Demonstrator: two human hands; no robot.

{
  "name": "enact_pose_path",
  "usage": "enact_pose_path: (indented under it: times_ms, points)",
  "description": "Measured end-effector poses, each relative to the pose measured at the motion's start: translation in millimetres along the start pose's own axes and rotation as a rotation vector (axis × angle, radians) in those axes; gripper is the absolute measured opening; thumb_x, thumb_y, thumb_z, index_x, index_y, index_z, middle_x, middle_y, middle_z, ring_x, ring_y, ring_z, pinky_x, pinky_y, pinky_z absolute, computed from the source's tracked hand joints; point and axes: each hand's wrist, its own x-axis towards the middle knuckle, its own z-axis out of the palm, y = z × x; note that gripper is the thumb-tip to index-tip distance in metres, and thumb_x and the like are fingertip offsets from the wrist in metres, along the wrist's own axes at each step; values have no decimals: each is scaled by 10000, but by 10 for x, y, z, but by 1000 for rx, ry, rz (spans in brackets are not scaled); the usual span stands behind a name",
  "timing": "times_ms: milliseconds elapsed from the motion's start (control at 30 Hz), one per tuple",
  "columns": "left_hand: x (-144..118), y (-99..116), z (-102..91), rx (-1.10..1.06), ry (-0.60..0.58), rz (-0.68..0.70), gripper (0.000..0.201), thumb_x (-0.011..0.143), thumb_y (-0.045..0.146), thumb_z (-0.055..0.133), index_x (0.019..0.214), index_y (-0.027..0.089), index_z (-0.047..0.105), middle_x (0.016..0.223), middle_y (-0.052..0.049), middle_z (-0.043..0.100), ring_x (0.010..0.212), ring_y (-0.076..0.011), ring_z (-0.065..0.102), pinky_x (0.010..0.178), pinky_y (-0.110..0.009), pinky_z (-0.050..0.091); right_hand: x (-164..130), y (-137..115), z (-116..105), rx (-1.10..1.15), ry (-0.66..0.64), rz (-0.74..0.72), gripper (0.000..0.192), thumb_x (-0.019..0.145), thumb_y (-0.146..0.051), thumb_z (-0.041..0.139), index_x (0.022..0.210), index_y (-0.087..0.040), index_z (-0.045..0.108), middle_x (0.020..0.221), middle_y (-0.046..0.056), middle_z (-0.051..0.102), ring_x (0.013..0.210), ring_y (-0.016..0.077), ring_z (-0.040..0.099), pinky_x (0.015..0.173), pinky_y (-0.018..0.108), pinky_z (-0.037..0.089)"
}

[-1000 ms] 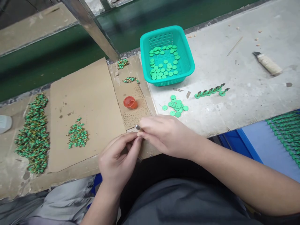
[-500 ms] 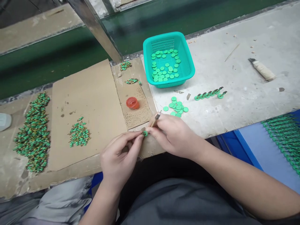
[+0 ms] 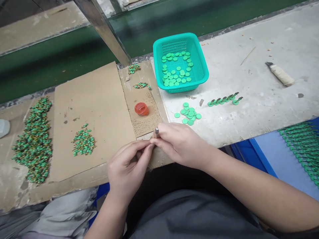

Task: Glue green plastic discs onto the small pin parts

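My left hand (image 3: 127,167) and my right hand (image 3: 178,142) meet fingertip to fingertip at the bench's near edge. The right hand pinches a thin stick tool (image 3: 156,131) with a metal tip pointing up and away. The left thumb and fingers are pinched together on something small that stays hidden between them. A small orange cap (image 3: 141,108) sits on the cardboard strip just beyond the hands. A loose cluster of green discs (image 3: 188,114) lies to the right of it.
A teal basket (image 3: 199,63) holds several green discs at the back. Assembled green pieces lie in a row (image 3: 223,99), a small heap (image 3: 84,142) and a large heap (image 3: 33,141) on the cardboard (image 3: 94,106). A wrapped knife (image 3: 280,73) lies far right. A metal post (image 3: 104,30) rises behind.
Half a second ago a green disc showed between my fingertips and the tool leaned right. Now the fingers have closed over the disc and the tool stands more upright.
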Motion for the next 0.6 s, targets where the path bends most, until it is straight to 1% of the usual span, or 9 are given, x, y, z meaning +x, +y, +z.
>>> enact_pose_path:
  times_ms: [100, 233, 333, 400, 433, 500, 567, 600]
  points:
    - [-1, -14, -7, 8, -6, 4, 69, 1042, 245, 771, 1021, 270, 832, 988, -9, 834, 772, -142, 756, 723, -243, 604, 33, -12, -11, 16, -15, -18, 180, 1149, -116, 538, 1024, -244, 519, 945, -2, 675, 847, 160, 637, 780, 274, 492]
    - [13, -18, -20, 1, -9, 11, 67, 1036, 236, 774, 1014, 266, 830, 975, -9, 832, 785, -147, 762, 758, -248, 619, 40, 2, 0, 6, -52, -21, 205, 1159, -128, 508, 994, -251, 500, 928, 2, 669, 852, 172, 625, 783, 285, 487]
    - [31, 2, -21, -28, -12, -6, 86, 1032, 263, 769, 995, 269, 846, 968, -17, 833, 767, -154, 758, 716, -251, 613, 16, 24, 21, -7, -42, -3, 174, 1169, -164, 500, 1019, -246, 532, 926, 6, 671, 859, 176, 638, 797, 292, 503]
    - [42, 16, -15, -55, -11, -47, 95, 1025, 293, 775, 983, 272, 858, 978, -24, 835, 768, -157, 755, 688, -248, 604, -11, 14, 14, -3, -23, 11, 154, 1174, -188, 505, 1041, -237, 564, 944, 18, 698, 874, 180, 667, 813, 302, 533]
    - [47, 22, -9, -72, -8, -81, 95, 1015, 314, 787, 978, 273, 865, 990, -30, 837, 777, -160, 755, 683, -248, 602, -31, -3, 1, 6, 5, 25, 150, 1177, -204, 509, 1048, -231, 582, 959, 27, 716, 887, 185, 687, 826, 311, 553]
    - [58, 30, 3, -136, -8, -189, 106, 981, 360, 822, 969, 269, 875, 1002, -45, 840, 780, -165, 749, 675, -251, 600, -94, -58, -41, 39, 128, 93, 134, 1172, -239, 537, 1064, -225, 615, 986, 44, 742, 913, 194, 727, 848, 330, 594]
    - [75, 40, 5, -226, -11, -301, 165, 945, 411, 851, 959, 249, 874, 975, -63, 838, 743, -168, 739, 655, -253, 604, -186, -123, -91, 97, 282, 209, 97, 1152, -265, 588, 1077, -228, 637, 993, 46, 749, 916, 195, 759, 849, 339, 629]
    - [87, 48, -3, -270, -15, -342, 206, 928, 439, 864, 951, 235, 869, 950, -73, 836, 720, -171, 737, 645, -256, 610, -239, -150, -114, 142, 338, 272, 79, 1141, -269, 610, 1079, -231, 641, 984, 41, 751, 901, 191, 772, 840, 338, 645]
